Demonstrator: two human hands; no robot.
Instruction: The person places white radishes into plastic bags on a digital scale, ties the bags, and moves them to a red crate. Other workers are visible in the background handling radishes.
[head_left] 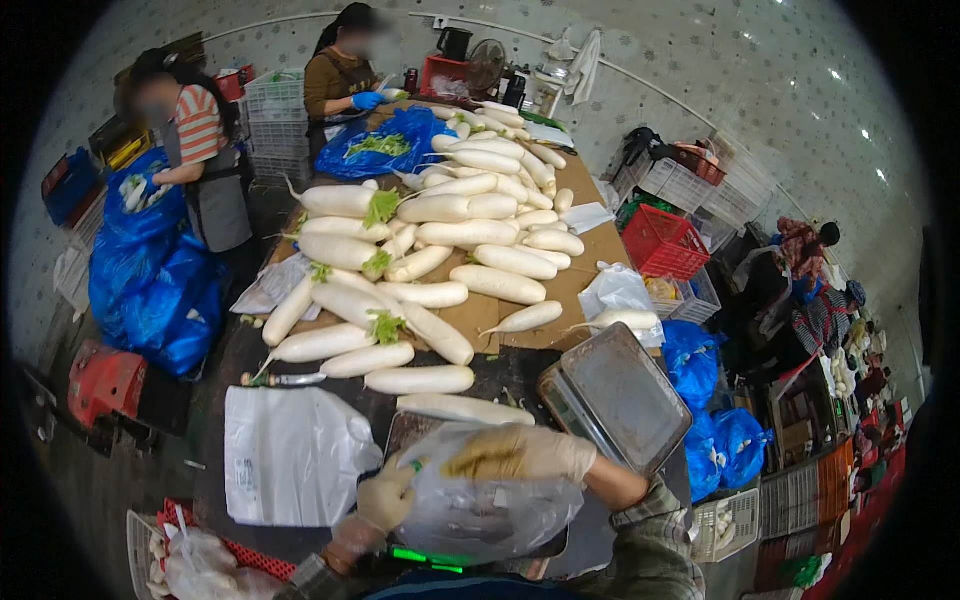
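Observation:
A clear plastic bag point(490, 515) lies bulging on a scale with a lit green display point(428, 558), close in front of me. My left hand point(388, 497), in a pale glove, is closed at the bag's left edge, with a small green bit at its fingertips. Over the top of the bag my right hand point(520, 455) reaches leftward, its gloved fingers stretched out and stained yellow-brown. The bag's contents are hard to make out. A long white radish point(465, 408) lies just beyond it. Left of my hands is a flat stack of white plastic bags point(298, 455).
White radishes point(470, 232) are heaped on cardboard across the table. A knife point(285, 380) lies near the left edge; a second metal-topped scale point(620, 390) stands at right. Blue bags point(160, 270) and a red crate point(663, 242) flank the table. Two people work beyond.

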